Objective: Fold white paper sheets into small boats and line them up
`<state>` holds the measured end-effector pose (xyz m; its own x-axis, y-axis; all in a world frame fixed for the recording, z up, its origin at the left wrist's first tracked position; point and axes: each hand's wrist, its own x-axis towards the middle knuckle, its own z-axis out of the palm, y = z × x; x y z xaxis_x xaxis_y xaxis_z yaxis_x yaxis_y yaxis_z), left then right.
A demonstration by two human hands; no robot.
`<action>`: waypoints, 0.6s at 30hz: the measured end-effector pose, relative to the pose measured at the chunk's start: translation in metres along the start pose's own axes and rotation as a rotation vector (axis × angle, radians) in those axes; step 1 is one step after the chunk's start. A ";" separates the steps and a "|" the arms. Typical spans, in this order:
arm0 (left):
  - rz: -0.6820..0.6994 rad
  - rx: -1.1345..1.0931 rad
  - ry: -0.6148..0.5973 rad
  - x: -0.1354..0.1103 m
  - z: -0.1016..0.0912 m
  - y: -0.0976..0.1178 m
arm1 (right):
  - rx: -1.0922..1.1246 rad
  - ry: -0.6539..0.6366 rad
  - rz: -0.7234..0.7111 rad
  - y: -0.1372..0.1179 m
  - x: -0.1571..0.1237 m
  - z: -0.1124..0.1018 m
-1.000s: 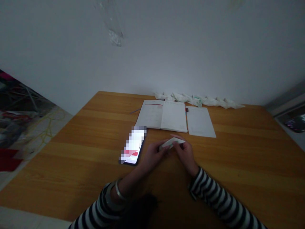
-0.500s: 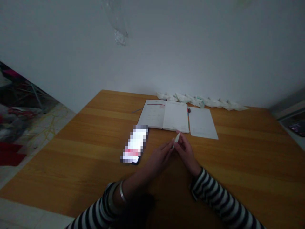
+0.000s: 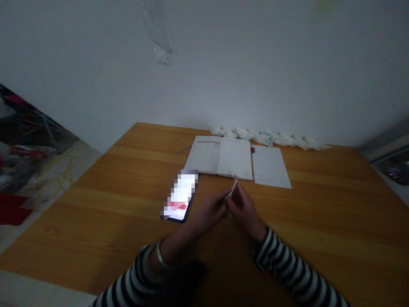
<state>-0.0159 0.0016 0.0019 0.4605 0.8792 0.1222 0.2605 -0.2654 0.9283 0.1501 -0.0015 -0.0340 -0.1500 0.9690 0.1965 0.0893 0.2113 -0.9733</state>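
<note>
Between my fingertips is a small folded piece of white paper (image 3: 232,190), seen nearly edge-on. My left hand (image 3: 211,210) grips it from the left, fingers closed. From the right, my right hand (image 3: 246,209) pinches the same paper. Much of the paper is hidden by my fingers. Just beyond my hands lies an open notebook (image 3: 204,158), with a loose white sheet (image 3: 272,167) beside it on the right. Left of my hands rests a phone (image 3: 180,194) with its screen lit and blurred.
A row of several folded white paper boats (image 3: 281,138) stands along the back of the wooden table (image 3: 105,192), near the wall. A clear plastic bag (image 3: 161,53) hangs on the wall. Red items (image 3: 14,211) lie on the floor at left.
The folded paper has turned from showing a pointed face to nearly edge-on. Both hands have shifted slightly left and nearer to me, still holding it.
</note>
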 end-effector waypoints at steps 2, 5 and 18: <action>0.069 0.077 0.053 -0.002 0.002 -0.001 | -0.150 0.049 -0.106 -0.005 -0.003 0.001; 0.179 0.262 0.075 -0.005 0.005 0.000 | -0.324 0.106 -0.246 -0.011 -0.006 0.001; 0.283 0.604 0.189 -0.008 0.001 0.007 | -0.405 0.148 -0.340 -0.003 -0.016 -0.001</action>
<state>-0.0169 -0.0078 0.0074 0.4393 0.7829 0.4406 0.6039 -0.6204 0.5003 0.1529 -0.0177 -0.0347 -0.0989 0.8388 0.5354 0.4363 0.5201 -0.7342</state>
